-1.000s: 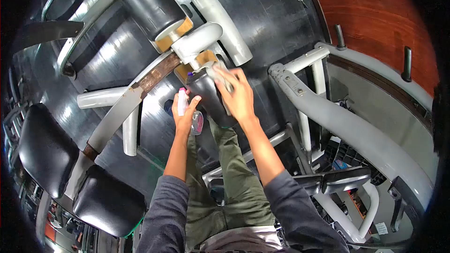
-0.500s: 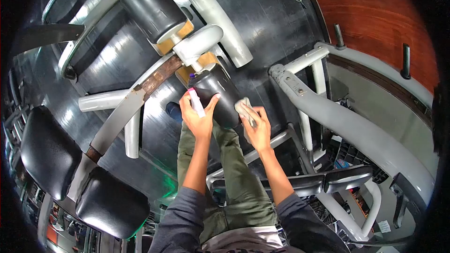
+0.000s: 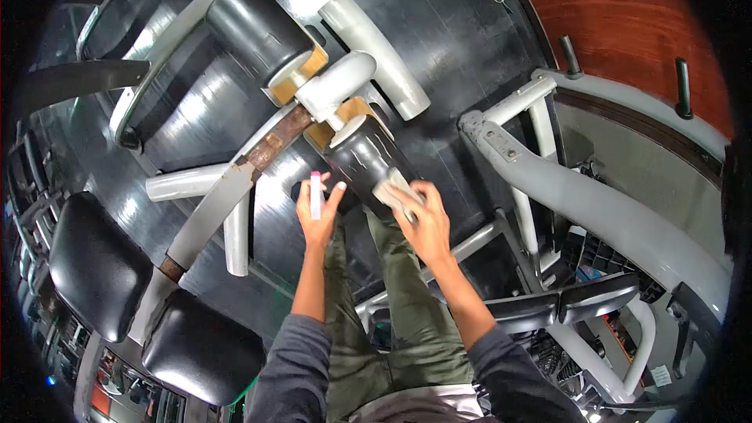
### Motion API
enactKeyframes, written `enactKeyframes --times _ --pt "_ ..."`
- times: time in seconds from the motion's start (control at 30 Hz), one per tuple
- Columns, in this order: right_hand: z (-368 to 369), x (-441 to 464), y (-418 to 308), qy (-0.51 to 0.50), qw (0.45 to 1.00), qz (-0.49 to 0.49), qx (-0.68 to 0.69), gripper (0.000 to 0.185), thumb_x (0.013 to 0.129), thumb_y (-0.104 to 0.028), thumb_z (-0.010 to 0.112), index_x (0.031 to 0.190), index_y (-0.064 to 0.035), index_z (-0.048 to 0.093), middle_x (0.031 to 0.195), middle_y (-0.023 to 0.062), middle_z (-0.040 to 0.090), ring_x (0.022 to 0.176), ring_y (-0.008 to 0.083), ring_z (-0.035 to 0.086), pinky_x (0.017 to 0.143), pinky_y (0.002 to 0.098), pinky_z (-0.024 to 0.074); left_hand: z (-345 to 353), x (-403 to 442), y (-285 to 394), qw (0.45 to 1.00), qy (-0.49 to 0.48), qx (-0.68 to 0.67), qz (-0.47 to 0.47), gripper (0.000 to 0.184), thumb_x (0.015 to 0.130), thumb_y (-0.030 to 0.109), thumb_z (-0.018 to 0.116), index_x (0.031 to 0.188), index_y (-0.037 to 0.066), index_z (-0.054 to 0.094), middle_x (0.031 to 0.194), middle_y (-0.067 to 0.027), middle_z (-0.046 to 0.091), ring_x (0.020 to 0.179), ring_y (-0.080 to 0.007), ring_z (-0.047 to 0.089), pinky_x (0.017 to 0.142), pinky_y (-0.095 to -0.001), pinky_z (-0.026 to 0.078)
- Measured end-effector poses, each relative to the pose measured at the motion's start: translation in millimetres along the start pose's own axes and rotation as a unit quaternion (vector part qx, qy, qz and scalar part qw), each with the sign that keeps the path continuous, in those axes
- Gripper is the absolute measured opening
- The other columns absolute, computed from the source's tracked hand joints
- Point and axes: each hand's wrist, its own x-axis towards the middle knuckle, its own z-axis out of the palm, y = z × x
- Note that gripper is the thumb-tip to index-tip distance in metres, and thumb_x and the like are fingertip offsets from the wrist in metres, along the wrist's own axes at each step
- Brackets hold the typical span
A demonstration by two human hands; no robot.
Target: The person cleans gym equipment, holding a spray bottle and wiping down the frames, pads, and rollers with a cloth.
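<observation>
My left hand (image 3: 316, 218) is closed around a slim white item with a pink end (image 3: 316, 197), perhaps a bottle; its exact kind is unclear. This hand is just left of the near black roller pad (image 3: 366, 150). My right hand (image 3: 426, 221) grips a pale, folded cloth (image 3: 397, 190) and presses it against the lower right part of that pad. Pale streaks and glints show on the pad's dark surface. The pad sits on a light grey machine arm (image 3: 338, 82), and a matching far roller pad (image 3: 258, 30) is on its other side.
Two black padded seats (image 3: 205, 345) are at lower left, joined by a grey bar with a rusty patch (image 3: 276, 141). A thick grey frame tube (image 3: 580, 196) curves along the right. Grey floor tubes (image 3: 376, 59) lie on the dark floor (image 3: 462, 31).
My left hand has drawn down and away from the pad with the white item. My right hand has slid the cloth slightly left and down over the pad. The view has shifted a little.
</observation>
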Motion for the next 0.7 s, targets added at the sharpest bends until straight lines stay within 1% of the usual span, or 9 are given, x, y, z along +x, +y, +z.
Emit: enactKeyframes --times 0.03,0.1,0.13,0.17,0.27,0.33,0.47,0.63,0.7 --pt "-1 -17 6 0.002 1.0 0.03 -0.003 0.053 0.077 -0.009 0.075 0.124 -0.0325 0.068 0.109 0.0074 0.054 0.099 0.0282 0.058 0.08 0.0387 0.0534 1 -2 7 0.999 0.0 0.05 0.01 0.042 0.075 0.022 0.088 0.086 0.006 0.052 0.114 -0.0065 0.07 0.07 -0.0046 0.046 0.062 -0.0233 0.042" --pt "-3 -37 12 -0.002 0.997 0.071 -0.002 0.054 0.077 -0.009 0.076 0.125 -0.0326 0.068 0.111 0.0073 0.054 0.098 0.0283 0.058 0.081 0.0386 0.0527 14 -6 7 0.998 0.046 0.013 0.034 0.044 0.073 0.024 0.09 0.088 0.004 0.053 0.103 -0.0043 0.069 0.067 -0.0043 0.045 0.059 -0.0231 0.042" --pt "-2 -37 10 -0.004 0.997 0.073 -0.002 0.054 0.077 -0.009 0.076 0.125 -0.0326 0.068 0.111 0.0073 0.054 0.098 0.0283 0.058 0.081 0.0386 0.0527 19 -11 35 0.998 0.048 0.01 -0.03 0.047 0.071 0.026 0.091 0.09 0.004 0.055 0.089 -0.0012 0.062 0.067 -0.0072 0.046 0.062 -0.0258 0.044" --pt "1 -33 10 0.008 0.998 0.064 -0.012 0.053 0.077 -0.009 0.075 0.125 -0.0324 0.068 0.11 0.0072 0.054 0.098 0.028 0.058 0.082 0.0386 0.0524 28 -13 47 0.997 0.069 -0.022 -0.029 0.047 0.069 0.026 0.092 0.089 0.004 0.055 0.08 0.001 0.051 0.069 -0.0088 0.047 0.064 -0.0272 0.045" --pt "10 0 2 0.043 0.998 0.041 -0.014 0.05 0.078 -0.01 0.075 0.124 -0.0311 0.068 0.108 0.0071 0.056 0.098 0.0278 0.058 0.083 0.0386 0.052 41 -6 47 0.993 0.092 0.071 0.021 0.049 0.068 0.028 0.093 0.088 0.005 0.055 0.081 0.0004 0.052 0.067 -0.0091 0.046 0.063 -0.0279 0.044" --pt "17 37 -10 0.065 0.997 0.032 0.005 0.044 0.081 -0.013 0.073 0.121 -0.0286 0.069 0.106 0.0069 0.058 0.097 0.0282 0.059 0.083 0.0385 0.052 40 -5 45 0.991 0.084 0.085 -0.058 0.05 0.069 0.032 0.092 0.091 0.007 0.054 0.09 -0.0009 0.053 0.085 -0.0114 0.05 0.068 -0.0261 0.047" --pt "18 90 -27 0.046 0.998 0.015 0.037 0.037 0.083 -0.02 0.071 0.119 -0.0277 0.07 0.107 0.0067 0.059 0.098 0.0287 0.06 0.083 0.0389 0.0522 29 -5 52 0.988 0.049 0.127 -0.071 0.053 0.07 0.038 0.089 0.102 0.007 0.059 0.091 -0.0021 0.055 0.085 -0.0145 0.052 0.073 -0.0318 0.047" --pt "-2 22 -6 0.026 0.999 0.038 0.027 0.037 0.085 -0.015 0.071 0.121 -0.0201 0.07 0.103 0.0114 0.06 0.096 0.0299 0.062 0.084 0.038 0.0504 9 15 14 0.989 -0.014 0.122 -0.078 0.049 0.073 0.031 0.089 0.106 0.008 0.062 0.093 -0.0015 0.056 0.076 -0.0123 0.054 0.064 -0.0275 0.047" --pt "-5 -14 14 0.03 0.998 0.05 0.031 0.037 0.084 -0.013 0.072 0.121 -0.0188 0.071 0.103 0.0114 0.06 0.094 0.0291 0.063 0.083 0.0373 0.0504 7 22 2 0.996 -0.014 0.077 -0.035 0.052 0.066 0.039 0.092 0.088 0.007 0.056 0.068 0.0015 0.052 0.063 -0.011 0.046 0.061 -0.0293 0.043"
